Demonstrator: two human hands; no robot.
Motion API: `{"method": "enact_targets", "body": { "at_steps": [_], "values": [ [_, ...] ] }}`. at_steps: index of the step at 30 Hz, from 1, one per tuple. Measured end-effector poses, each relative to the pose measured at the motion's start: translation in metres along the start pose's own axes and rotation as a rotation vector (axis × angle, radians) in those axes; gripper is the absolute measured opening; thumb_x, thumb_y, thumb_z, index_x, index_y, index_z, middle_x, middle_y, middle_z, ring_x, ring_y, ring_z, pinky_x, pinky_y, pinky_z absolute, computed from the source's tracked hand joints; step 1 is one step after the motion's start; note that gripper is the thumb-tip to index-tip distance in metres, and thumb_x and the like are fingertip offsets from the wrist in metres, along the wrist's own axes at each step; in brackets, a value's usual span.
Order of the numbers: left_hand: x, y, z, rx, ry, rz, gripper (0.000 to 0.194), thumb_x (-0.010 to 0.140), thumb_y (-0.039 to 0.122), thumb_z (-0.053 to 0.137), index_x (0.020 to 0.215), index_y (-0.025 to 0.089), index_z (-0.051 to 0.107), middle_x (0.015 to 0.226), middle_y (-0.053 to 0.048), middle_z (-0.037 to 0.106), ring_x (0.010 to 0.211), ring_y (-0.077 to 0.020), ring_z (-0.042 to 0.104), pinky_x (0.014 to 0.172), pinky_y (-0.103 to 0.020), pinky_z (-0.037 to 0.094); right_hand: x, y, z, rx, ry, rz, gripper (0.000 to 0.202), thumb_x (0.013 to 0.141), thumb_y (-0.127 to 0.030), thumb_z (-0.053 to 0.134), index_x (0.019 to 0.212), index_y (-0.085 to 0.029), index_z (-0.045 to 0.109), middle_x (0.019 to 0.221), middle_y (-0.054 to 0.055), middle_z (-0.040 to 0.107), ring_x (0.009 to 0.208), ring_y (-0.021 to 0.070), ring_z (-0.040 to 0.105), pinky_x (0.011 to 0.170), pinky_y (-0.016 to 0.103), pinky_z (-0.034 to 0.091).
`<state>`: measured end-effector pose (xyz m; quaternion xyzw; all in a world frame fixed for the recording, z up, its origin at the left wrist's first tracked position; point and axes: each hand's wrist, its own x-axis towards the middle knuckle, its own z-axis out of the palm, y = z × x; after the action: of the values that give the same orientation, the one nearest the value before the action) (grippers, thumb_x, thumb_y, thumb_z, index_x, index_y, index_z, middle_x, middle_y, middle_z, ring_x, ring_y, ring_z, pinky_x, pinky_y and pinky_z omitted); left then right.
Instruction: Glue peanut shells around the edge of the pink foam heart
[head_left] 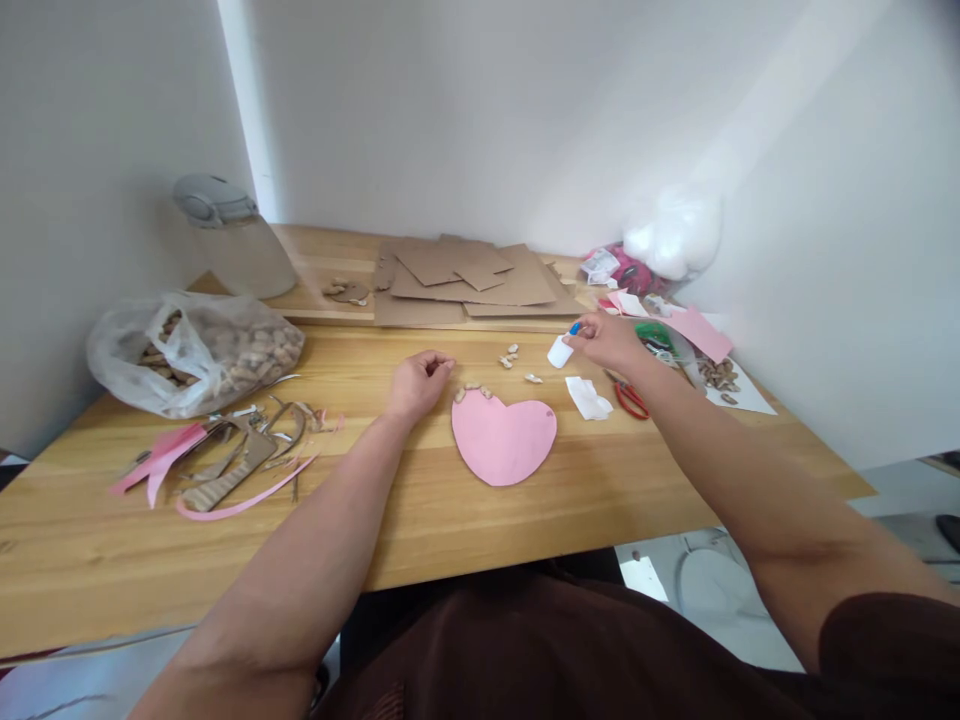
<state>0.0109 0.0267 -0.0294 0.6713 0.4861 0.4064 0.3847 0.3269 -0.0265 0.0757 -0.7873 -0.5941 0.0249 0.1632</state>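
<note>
Head view: right hand (606, 342) has grip on blue cap (575, 328) of white bottle (559, 352); left hand (421, 382) pinches closed, content I cannot tell. Pink heart (504, 443) lies on tabletop (600, 500), peanuts (472, 387) at edge.

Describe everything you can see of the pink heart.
The heart is a flat, plain pink cutout that looks like paper or card, with two rounded lobes and a blunt point towards the person. A small dark mark shows near the edge of its right lobe. It lies flat on the wooden table, between the forearms. A few peanuts sit along the top edge of its left lobe. Neither hand touches it; the left hand is just beyond that lobe.
</note>
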Motion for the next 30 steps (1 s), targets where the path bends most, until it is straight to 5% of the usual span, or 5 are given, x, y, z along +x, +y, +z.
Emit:
{"method": "enact_targets", "body": {
  "at_steps": [7,11,18,23,30],
  "values": [
    [0.0,0.006,0.0,-0.006,0.044,0.01,0.027,0.085,0.04,0.063,0.091,0.018,0.077,0.073,-0.003,0.07,0.067,-0.0176,0.06,0.068,-0.03,0.047,-0.015,-0.006,0.009,0.032,0.041,0.077,0.019,0.076,-0.034,0.069,0.067,-0.02,0.06,0.072,0.004,0.068,0.069,0.0193,0.059,0.063,0.03,0.038],
    [-0.011,0.031,0.001,-0.116,0.066,0.124,0.031,0.087,0.038,0.062,0.105,0.015,0.075,0.089,-0.007,0.072,0.081,-0.0182,0.063,0.077,-0.03,0.05,-0.035,-0.028,-0.004,0.167,0.009,-0.006,0.021,0.078,-0.04,0.07,0.082,-0.019,0.067,0.079,0.003,0.071,0.072,0.0184,0.062,0.065,0.03,0.042],
    [-0.043,0.074,0.004,-0.612,-0.351,0.106,0.059,0.08,0.05,0.077,0.126,0.018,0.06,0.101,-0.007,0.067,0.075,-0.0143,0.067,0.062,-0.026,0.055,-0.073,-0.099,-0.014,0.699,-0.22,-0.261,0.031,0.08,-0.042,0.075,0.099,-0.018,0.07,0.089,0.006,0.074,0.077,0.0188,0.066,0.069,0.032,0.05],
    [-0.042,0.074,0.004,-0.829,-0.385,0.004,0.049,0.076,0.048,0.082,0.107,0.016,0.061,0.081,-0.001,0.066,0.059,-0.0095,0.063,0.056,-0.024,0.053,-0.084,-0.114,-0.027,0.529,-0.279,-0.37,0.027,0.09,-0.041,0.066,0.108,-0.021,0.067,0.092,0.005,0.075,0.076,0.0178,0.066,0.067,0.031,0.05],
    [-0.042,0.074,-0.004,-0.773,-0.536,0.03,0.039,0.078,0.043,0.081,0.1,0.016,0.063,0.074,0.001,0.064,0.055,-0.0072,0.054,0.052,-0.022,0.044,-0.074,-0.1,-0.076,-0.134,0.017,-0.76,0.04,0.099,-0.041,0.053,0.133,-0.021,0.059,0.115,0.012,0.07,0.106,0.0286,0.064,0.083,0.04,0.049]
  ]
}}
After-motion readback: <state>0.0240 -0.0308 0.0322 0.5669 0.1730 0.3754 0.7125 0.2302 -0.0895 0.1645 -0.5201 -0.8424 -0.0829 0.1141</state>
